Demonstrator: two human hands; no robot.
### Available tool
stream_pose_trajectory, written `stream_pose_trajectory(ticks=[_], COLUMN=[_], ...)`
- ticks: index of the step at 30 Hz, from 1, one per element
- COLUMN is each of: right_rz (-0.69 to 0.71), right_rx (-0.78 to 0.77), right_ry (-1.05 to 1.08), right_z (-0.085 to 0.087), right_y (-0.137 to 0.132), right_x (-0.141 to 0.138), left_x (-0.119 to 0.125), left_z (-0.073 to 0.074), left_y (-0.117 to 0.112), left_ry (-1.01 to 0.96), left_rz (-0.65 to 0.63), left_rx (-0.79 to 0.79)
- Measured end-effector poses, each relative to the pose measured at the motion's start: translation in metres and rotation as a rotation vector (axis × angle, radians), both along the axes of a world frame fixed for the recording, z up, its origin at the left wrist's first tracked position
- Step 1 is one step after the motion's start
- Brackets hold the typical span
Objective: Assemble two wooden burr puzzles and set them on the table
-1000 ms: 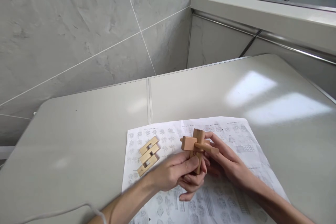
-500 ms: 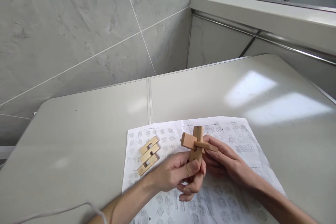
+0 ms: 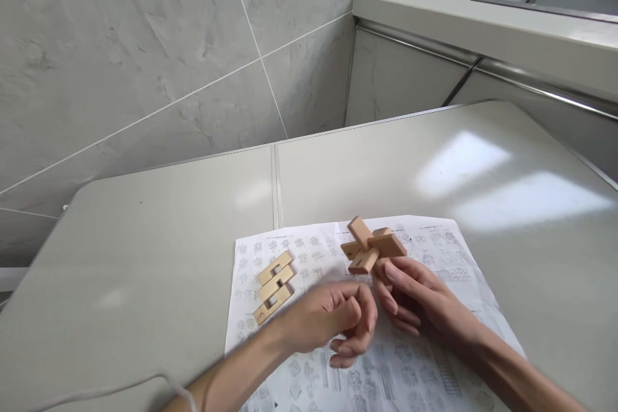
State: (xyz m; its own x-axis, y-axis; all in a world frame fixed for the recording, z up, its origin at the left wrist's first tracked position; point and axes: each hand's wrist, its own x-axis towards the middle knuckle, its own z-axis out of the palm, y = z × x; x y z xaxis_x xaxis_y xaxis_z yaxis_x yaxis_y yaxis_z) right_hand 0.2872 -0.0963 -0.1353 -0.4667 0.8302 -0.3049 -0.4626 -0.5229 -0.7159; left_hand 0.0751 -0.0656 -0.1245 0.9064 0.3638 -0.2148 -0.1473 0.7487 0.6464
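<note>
My right hand [image 3: 415, 296] pinches a partly interlocked wooden burr puzzle [image 3: 387, 246] at its lower end. Its flat notched bars cross one another and point in different directions, above the far part of the printed sheet. Just left of and below the puzzle is my left hand [image 3: 331, 318], fingers curled in and thumb bent toward them; nothing shows in its grasp and it is apart from the puzzle. Several loose notched wooden pieces [image 3: 269, 291] lie side by side on the sheet, left of my left hand, the nearest one marked with a number.
Beneath my hands a creased white sheet [image 3: 309, 270] printed with puzzle diagrams covers part of the pale table [image 3: 159, 238]. A light cable [image 3: 140, 380] crosses near my left forearm. Behind are a tiled wall [image 3: 145, 45] and a counter [image 3: 429, 16] with a sink at right.
My left hand has let go of the puzzle's lower bar. The puzzle has turned and moved slightly up and right, now held by my right hand alone. The loose pieces stay put.
</note>
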Motion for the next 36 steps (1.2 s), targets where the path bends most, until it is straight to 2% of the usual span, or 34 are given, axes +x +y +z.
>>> stream_pose_trajectory(ticks=[6,16,30,36], right_rz=[-0.320,-0.528,-0.619,-0.640], right_rx=[-0.058,-0.099,-0.106,-0.140], right_ry=[-0.014,0.002,0.009,0.084], right_z=[-0.001,-0.004,-0.004,-0.004], right_y=[0.005,0.009,0.016,0.018], right_x=[0.001,0.008,0.016,0.021], left_x=[0.000,0.000,0.000,-0.001], left_z=[0.006,0.005,0.005,0.004], left_y=[0.001,0.000,0.000,-0.001], left_ry=[0.118,0.103,0.109,0.084], left_rz=[-0.056,-0.022,-0.035,-0.032], left_rx=[0.015,0.004,0.012,0.014])
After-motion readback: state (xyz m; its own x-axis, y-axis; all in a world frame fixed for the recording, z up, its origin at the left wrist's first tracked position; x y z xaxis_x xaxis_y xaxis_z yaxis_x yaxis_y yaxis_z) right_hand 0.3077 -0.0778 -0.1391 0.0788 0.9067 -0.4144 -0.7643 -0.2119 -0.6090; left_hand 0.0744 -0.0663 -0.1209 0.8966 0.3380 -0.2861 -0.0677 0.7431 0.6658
